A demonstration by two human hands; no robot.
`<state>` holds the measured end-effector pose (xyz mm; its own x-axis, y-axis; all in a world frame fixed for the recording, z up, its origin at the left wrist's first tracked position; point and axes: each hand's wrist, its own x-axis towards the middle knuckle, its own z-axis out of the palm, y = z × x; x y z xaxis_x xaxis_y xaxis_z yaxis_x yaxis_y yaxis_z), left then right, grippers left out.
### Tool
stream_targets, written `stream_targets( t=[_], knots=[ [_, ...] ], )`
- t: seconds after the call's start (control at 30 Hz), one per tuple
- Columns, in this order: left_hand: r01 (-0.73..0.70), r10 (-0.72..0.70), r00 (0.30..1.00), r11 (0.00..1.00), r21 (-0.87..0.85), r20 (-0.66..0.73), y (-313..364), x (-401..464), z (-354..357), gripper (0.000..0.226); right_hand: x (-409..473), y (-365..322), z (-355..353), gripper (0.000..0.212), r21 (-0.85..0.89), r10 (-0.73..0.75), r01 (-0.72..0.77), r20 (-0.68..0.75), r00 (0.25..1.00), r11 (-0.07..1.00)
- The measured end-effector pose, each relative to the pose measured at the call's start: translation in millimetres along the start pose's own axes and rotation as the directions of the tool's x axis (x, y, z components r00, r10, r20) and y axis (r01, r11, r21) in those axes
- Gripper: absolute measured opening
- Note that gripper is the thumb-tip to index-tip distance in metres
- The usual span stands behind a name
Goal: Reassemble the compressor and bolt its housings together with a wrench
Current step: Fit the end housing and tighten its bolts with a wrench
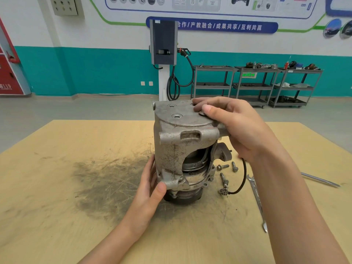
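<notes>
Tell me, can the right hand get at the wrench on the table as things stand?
Probably yes: the wrench lies bare on the table, under the right forearm, but the right hand must first let go of the compressor housing.

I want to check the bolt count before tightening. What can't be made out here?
- Head view: right hand covers part of the housing top, hiding any holes there.
- Compressor hides the table behind it; only three bolts show.
- Wrench size marking is too small.
</notes>
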<state>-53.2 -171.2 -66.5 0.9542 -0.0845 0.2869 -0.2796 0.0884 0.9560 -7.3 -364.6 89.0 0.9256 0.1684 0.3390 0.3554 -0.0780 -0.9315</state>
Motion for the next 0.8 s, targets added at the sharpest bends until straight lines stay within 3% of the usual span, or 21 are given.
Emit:
stream_targets(
  t=[0.23, 0.33, 0.4, 0.63, 0.73, 0.8],
  knots=[
    [-0.003, 0.003, 1.0, 1.0, 0.004, -0.003, 0.7, 0.4, 0.5, 0.11, 1.0, 1.9, 7.0, 0.018, -0.029, -0.036, 0.032, -0.135, 0.99, 0.999],
    [-0.003, 0.003, 1.0, 1.0, 0.002, 0.001, 1.0, 0.3, 0.7, 0.115, -1.0, -0.6, 2.1, 0.006, 0.007, -0.003, 0.004, -0.042, 0.999, 1.0],
    [-0.002, 0.002, 1.0, 1.0, 0.003, 0.0, 1.2, 0.3, 0.8, 0.115, -1.0, -1.3, 0.1, 0.01, 0.03, 0.017, -0.017, -0.005, 1.0, 0.999],
    [-0.008, 0.008, 1.0, 1.0, 0.028, -0.002, 1.0, 0.1, 0.1, 0.119, 1.0, 0.8, 5.5, 0.018, -0.028, -0.033, 0.03, -0.121, 0.992, 0.999],
    [-0.011, 0.012, 1.0, 1.0, 0.028, -0.005, 0.7, 0.6, 0.4, 0.118, -0.4, 0.0, 2.1, 0.004, -0.02, -0.015, 0.014, -0.051, 0.999, 1.0],
    [-0.007, 0.007, 1.0, 1.0, 0.026, -0.005, 0.6, 0.6, 0.0, 0.118, -0.6, -1.0, -0.1, 0.011, 0.016, 0.011, -0.011, -0.006, 1.0, 1.0]
  ],
)
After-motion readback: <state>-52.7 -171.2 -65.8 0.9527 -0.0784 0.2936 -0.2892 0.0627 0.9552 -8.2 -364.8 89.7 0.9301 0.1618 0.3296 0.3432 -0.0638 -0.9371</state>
